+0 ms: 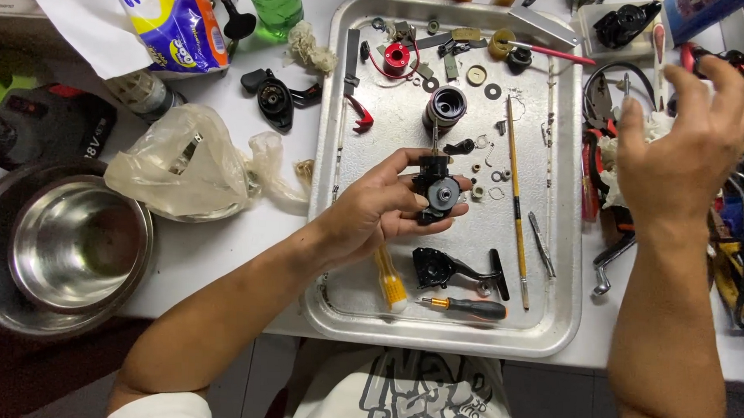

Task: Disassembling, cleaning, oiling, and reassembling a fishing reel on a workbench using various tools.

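Left hand (380,205) palm up over the metal tray (562,323), fingers curled around a black reel body (436,191), thumb on top, thin shaft rising from the part toward a dark spool (446,104) farther back on the tray. Right hand (679,141) raised above the tray's right edge, fingers spread wide and loosely bent, holding nothing, over a clutter of pliers (592,151) and other tools on the white table (214,236).

On the tray just below the held part: a black reel frame with handle arm (456,271), a black-handled screwdriver (467,306) and a yellow-handled one (392,285), partly under the left wrist. To the right, a long yellow rod (517,197) lying lengthwise, tweezers (541,244) beside it. Small washers, springs and screws scattered around the tray's middle and top; a red wire loop (398,57) near the upper left corner.

Left of the tray: a crumpled clear plastic bag (184,165), a steel bowl (70,244) at the table's edge, a black side cover (275,98), a green bottle (273,6) and a plastic-wrapped pack (160,20) at top.
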